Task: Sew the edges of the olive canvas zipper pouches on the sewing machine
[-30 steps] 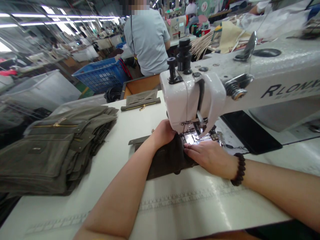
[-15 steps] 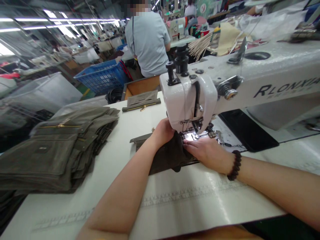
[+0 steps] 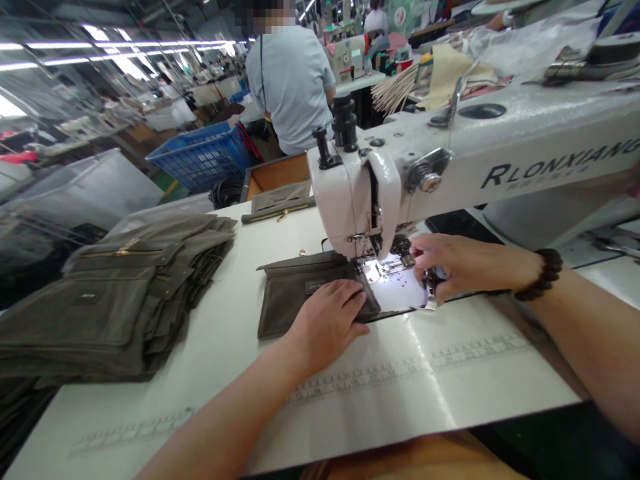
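Note:
My left hand (image 3: 327, 323) lies flat on a dark olive fabric pouch (image 3: 283, 303), its fingers stretched toward the pouch's right edge. A small label shows beside the fingers. The pouch's far right corner is by the presser foot of a white sewing machine (image 3: 333, 207); whether the foot pins it is hard to see. Right of the needle, my right hand (image 3: 450, 263) has its thumb and fingers closed around a small metal guide (image 3: 429, 293) on the machine bed. The fingers partly hide this guide. A lamp lights the needle plate (image 3: 395, 283).
A stack of similar olive fabric pieces (image 3: 110, 287) with zips lies at left. Behind the machine head is another zipped piece (image 3: 280, 197), beside a wooden box (image 3: 277, 175). Further back are a blue basket (image 3: 200, 157) and a seated person (image 3: 293, 87). Ruler markings (image 3: 370, 377) cross the tabletop.
My left hand has moved from behind the pouch to flat on its front part. My right hand has left the pouch and shifted right to the metal guide. The pouch now lies flatter.

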`<action>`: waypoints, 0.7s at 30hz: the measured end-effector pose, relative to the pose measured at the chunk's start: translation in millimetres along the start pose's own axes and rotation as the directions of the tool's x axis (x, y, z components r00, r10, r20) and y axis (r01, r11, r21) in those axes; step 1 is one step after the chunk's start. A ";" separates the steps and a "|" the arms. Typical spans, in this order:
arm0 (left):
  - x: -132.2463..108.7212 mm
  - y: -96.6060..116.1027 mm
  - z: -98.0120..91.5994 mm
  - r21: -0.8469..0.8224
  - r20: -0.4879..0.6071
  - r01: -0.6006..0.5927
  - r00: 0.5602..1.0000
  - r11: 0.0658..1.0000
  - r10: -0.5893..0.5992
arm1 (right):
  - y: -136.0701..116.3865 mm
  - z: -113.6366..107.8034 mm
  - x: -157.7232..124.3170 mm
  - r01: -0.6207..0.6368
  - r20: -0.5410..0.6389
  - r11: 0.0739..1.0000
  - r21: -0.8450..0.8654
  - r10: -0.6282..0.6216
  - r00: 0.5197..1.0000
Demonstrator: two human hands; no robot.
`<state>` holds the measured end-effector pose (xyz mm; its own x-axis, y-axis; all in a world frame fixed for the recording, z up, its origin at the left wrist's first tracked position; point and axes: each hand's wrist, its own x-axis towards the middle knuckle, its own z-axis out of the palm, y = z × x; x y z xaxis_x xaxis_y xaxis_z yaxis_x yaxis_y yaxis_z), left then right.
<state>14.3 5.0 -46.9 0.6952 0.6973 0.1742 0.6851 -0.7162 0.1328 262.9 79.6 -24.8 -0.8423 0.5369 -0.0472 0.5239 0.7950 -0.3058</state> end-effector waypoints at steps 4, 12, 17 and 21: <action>1.1 -5.5 8.2 -0.102 -0.107 0.005 0.994 0.995 -0.016 | -12.9 19.9 13.8 -0.036 -0.157 0.999 0.005 0.037 0.987; 5.3 -18.8 -0.3 -0.491 -0.085 0.307 0.915 0.815 -0.395 | -34.1 53.2 33.2 -0.165 -0.410 0.926 -0.338 0.013 0.912; 7.9 -20.4 1.4 -0.460 -0.081 0.412 0.863 0.787 -0.499 | -36.6 53.9 33.3 -0.256 -0.437 0.896 -0.363 0.078 0.896; 8.5 -16.9 2.4 -0.443 -0.128 0.370 0.876 0.817 -0.466 | -37.2 52.2 29.6 -0.079 -0.391 0.923 -0.377 -0.081 0.917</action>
<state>9.2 23.1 -50.0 0.2619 0.9408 0.2151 0.7207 -0.3389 0.6048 211.9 51.2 -64.4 -0.7654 0.5379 0.3532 0.5976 0.7978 0.0800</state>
